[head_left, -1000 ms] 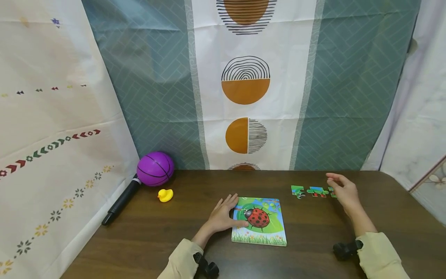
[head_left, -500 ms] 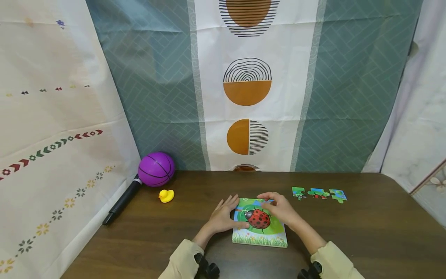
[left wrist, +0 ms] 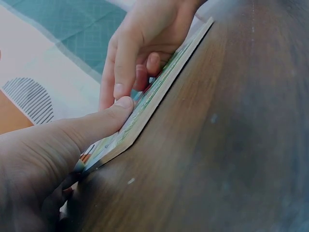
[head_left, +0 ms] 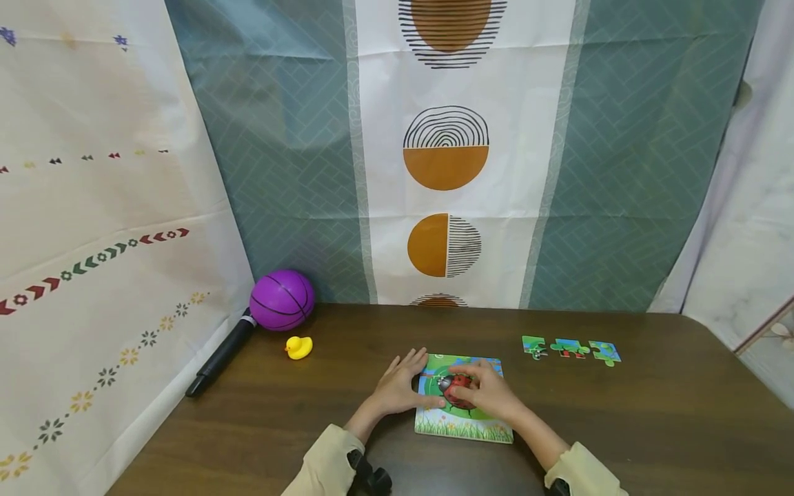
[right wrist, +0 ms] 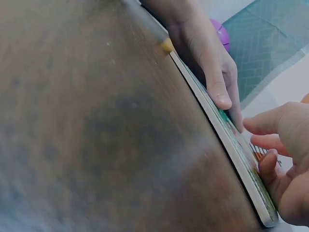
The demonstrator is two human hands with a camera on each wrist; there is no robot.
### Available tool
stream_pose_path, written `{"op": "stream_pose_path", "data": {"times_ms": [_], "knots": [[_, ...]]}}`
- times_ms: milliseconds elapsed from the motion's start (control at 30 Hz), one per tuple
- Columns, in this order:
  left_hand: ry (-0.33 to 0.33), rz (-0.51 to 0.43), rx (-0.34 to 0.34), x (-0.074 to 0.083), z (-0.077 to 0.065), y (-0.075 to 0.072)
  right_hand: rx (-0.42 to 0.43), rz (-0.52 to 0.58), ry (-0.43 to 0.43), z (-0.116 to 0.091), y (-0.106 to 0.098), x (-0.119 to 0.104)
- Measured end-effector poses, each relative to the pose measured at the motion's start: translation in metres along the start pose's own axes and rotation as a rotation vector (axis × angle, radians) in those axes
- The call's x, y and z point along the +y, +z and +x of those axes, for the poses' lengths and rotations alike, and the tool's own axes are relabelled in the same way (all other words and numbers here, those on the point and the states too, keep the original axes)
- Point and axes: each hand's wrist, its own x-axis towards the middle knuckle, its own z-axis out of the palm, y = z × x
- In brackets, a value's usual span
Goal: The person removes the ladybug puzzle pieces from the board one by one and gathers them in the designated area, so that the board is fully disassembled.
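Observation:
A square ladybug puzzle board [head_left: 462, 428] lies flat on the wooden table. My left hand [head_left: 397, 391] rests along its left side, fingers extended and thumb lying on the printed surface. Over the red ladybug is my right hand [head_left: 486, 394], thumb and index finger bent and apart, their tips at the board's surface. The right wrist view shows the fingers of this right hand [right wrist: 277, 145] close to the picture with no lifted piece visible. From the left wrist side, the left thumb [left wrist: 113, 116] presses near the board's edge, close to the right index finger.
Three loose jigsaw pieces [head_left: 569, 348] lie in a row at the back right. A yellow rubber duck [head_left: 299, 347] sits at the left, in front of a purple ball [head_left: 282, 300]. A black stick-like handle [head_left: 220, 355] lies beside the ball, along the cloth at the left.
My right hand has moved from the loose pieces at the right to the board, then farther left over the ladybug. The third piece is now uncovered. My left hand stays in place.

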Motion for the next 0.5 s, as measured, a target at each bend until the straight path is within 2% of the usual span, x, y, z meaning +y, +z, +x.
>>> {"op": "stream_pose_path", "data": {"times_ms": [267,500], "knots": [[0.006,0.022,-0.02,-0.0002,0.0004,0.0001,-0.028,-0.121,-0.036,-0.0017,0.002,-0.0024],[0.016,0.021,-0.039,-0.0012,0.0004,-0.0028,-0.058,-0.146,-0.056,0.0,-0.0001,-0.0024]]}}
